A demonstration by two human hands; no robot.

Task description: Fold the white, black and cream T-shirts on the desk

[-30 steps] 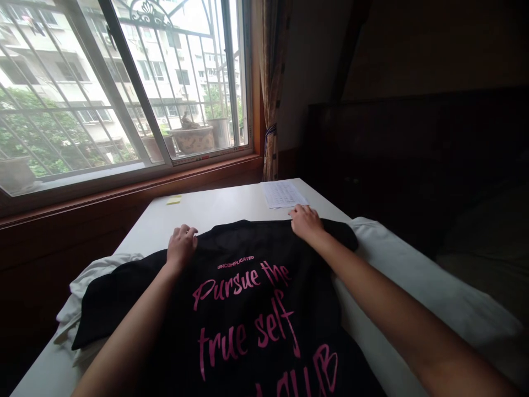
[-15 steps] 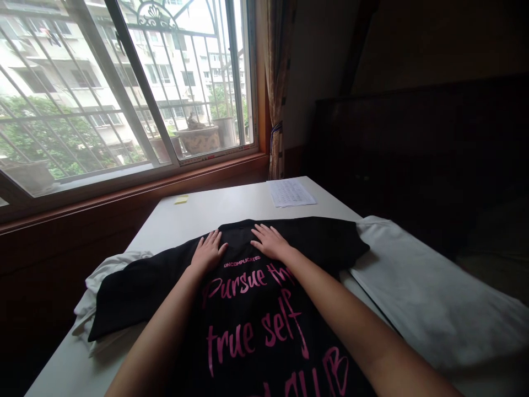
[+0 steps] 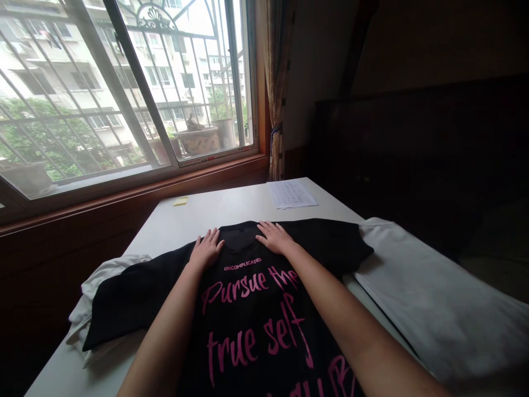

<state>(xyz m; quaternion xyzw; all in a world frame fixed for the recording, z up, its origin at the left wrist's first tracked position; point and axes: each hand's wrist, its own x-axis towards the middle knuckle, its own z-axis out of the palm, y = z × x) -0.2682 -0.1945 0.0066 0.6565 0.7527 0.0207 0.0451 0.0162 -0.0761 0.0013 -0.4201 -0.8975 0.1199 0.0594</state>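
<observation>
A black T-shirt (image 3: 136, 286) with pink lettering lies spread out flat on a white table (image 3: 231, 207). My left hand (image 3: 205, 249) rests flat on the shirt just left of the collar, fingers stretched out. My right hand (image 3: 275, 237) lies flat on the shirt just right of the collar, fingers also extended. Neither hand holds anything. The shirt's lower part runs out of view at the bottom.
White cloth (image 3: 433, 298) lies under and to the right of the shirt; more white cloth (image 3: 93, 284) bunches at the left. A printed sheet (image 3: 291, 194) and a small yellow note (image 3: 181, 202) lie at the table's far end. A barred window (image 3: 124, 88) is beyond.
Both hands went from gripping the shirt's shoulders, set wide apart, to lying flat close together by the collar. Since half a second ago they have slid slightly toward the collar.
</observation>
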